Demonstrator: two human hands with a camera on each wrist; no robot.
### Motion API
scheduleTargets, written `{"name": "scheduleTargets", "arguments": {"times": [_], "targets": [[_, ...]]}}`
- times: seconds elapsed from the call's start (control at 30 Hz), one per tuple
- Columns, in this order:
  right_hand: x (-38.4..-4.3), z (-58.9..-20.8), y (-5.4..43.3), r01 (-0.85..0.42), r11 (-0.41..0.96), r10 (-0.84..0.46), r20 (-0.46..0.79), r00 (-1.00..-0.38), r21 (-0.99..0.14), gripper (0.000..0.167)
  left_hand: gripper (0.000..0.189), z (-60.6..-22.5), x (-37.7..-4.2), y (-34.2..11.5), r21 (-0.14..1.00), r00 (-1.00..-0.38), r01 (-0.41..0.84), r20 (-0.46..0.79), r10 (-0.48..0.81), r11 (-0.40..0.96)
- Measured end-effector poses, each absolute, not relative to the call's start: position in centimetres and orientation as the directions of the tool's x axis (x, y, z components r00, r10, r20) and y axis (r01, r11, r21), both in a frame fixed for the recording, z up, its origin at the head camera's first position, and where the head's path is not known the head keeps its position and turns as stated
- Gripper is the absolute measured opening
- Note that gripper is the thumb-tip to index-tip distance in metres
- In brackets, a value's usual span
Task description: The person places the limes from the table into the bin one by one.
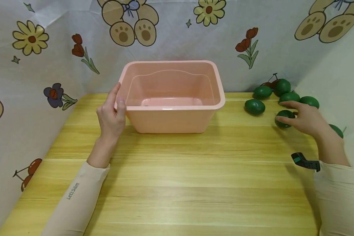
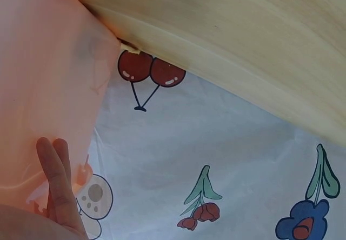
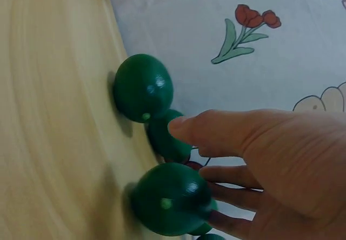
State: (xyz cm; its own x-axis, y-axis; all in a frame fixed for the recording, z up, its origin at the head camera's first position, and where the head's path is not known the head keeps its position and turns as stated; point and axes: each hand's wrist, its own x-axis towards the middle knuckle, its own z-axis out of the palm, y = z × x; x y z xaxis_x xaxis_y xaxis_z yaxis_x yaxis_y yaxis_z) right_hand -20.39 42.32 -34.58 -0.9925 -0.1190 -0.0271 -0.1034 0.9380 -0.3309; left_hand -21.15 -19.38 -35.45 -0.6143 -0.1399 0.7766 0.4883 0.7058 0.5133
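A pink plastic bin (image 1: 171, 121) stands upright on the wooden table, its inside bare. My left hand (image 1: 110, 114) holds its left rim, thumb at the front corner. In the left wrist view, straight fingers (image 2: 58, 183) lie along the bin's outer wall. To the right, my right hand (image 1: 305, 118) reaches over a dark green lime (image 1: 284, 118), thumb and forefinger spread around it. From the right wrist, the thumb (image 3: 216, 132) is stretched out apart from that glossy lime (image 3: 167, 199), while the other fingertips are right at its far side.
Several more limes (image 1: 254, 107) lie in a loose group at the table's back right, close to the patterned cloth backdrop (image 1: 177, 29). One lime (image 1: 336, 130) shows partly behind the right wrist. A black band (image 1: 305, 162) sits at the right cuff.
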Motion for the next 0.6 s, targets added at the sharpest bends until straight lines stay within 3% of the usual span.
{"name": "scheduleTargets", "arguments": {"times": [0.6], "targets": [[-20.9,-36.3,43.1,-0.065,0.965,-0.076,-0.034,-0.997,-0.255,0.066,0.064,-35.6,-21.2,-19.3,0.517,-0.599,0.507,0.787,-0.149,0.690]]}}
